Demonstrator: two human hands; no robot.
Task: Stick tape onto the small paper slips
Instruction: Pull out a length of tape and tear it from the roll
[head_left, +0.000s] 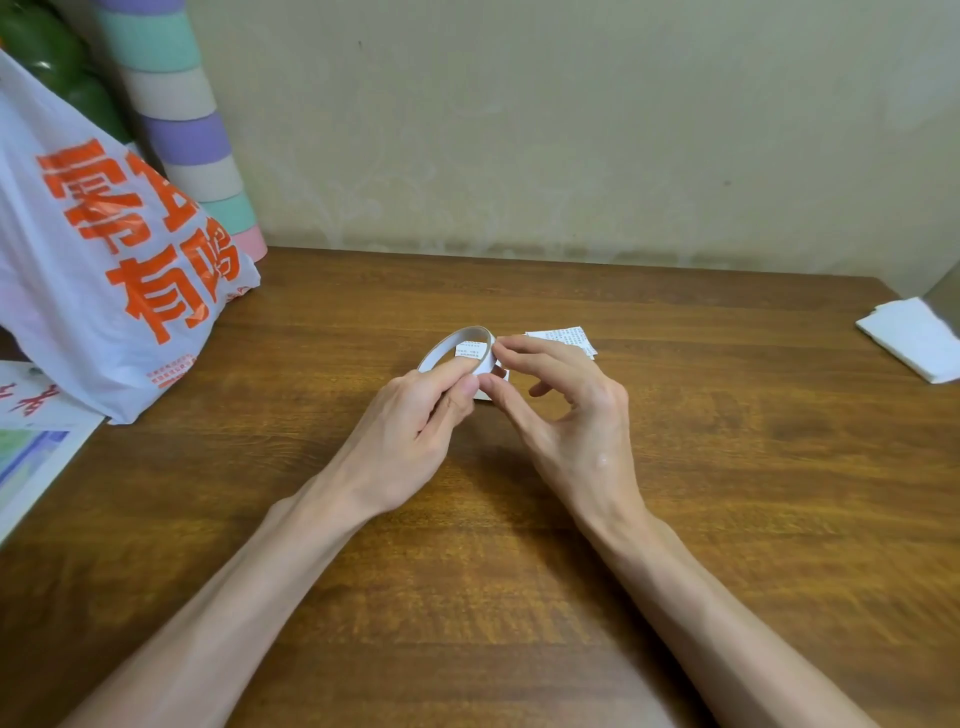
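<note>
Bag (93, 312) reads 有; left hand (415, 421) grips tape roll (441, 348).

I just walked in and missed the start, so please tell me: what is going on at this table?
A person works with bare hands over a wooden table. The left hand holds a white tape roll, and the right hand pinches at its rim, probably to find the tape end. Small printed paper slips lie on the table just behind the hands. No tape strip is visibly pulled out yet.
</note>
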